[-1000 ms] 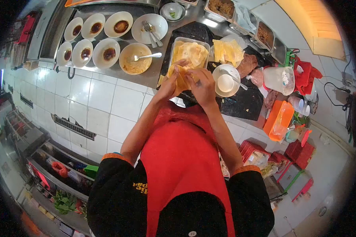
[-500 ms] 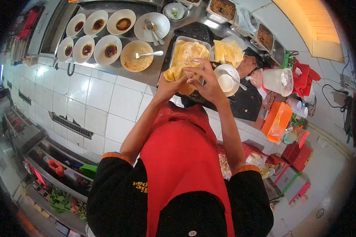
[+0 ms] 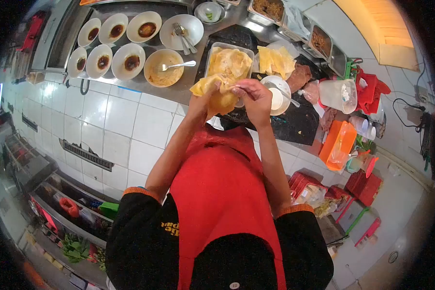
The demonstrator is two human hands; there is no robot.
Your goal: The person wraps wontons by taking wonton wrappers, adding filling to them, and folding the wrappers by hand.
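A thin yellow dough wrapper (image 3: 221, 102) is held over the near end of a rectangular tray (image 3: 208, 62). My left hand (image 3: 201, 104) supports it from the left, fingers closed around it. On the other side, my right hand (image 3: 257, 100) pinches its edge between thumb and fingertips. Any filling inside is hidden. More folded yellow pieces (image 3: 231, 64) fill the tray just beyond my hands. Flat yellow wrappers (image 3: 275, 63) lie in a stack to the right. A white bowl (image 3: 270, 81) with a metal utensil (image 3: 290, 98) across it stands beside my right hand.
Several white bowls with dark sauce (image 3: 125, 62) stand at the left. Near them are a bowl with a fork (image 3: 163, 79) and a bowl of cutlery (image 3: 194, 30). Metal food containers (image 3: 268, 9) line the back right. A clear tub (image 3: 334, 94) and an orange basket (image 3: 337, 145) sit farther right.
My right hand has drawn back to the right, from over the wrapper to a pinch at its edge. My left hand still holds the wrapper. The view has shifted slightly.
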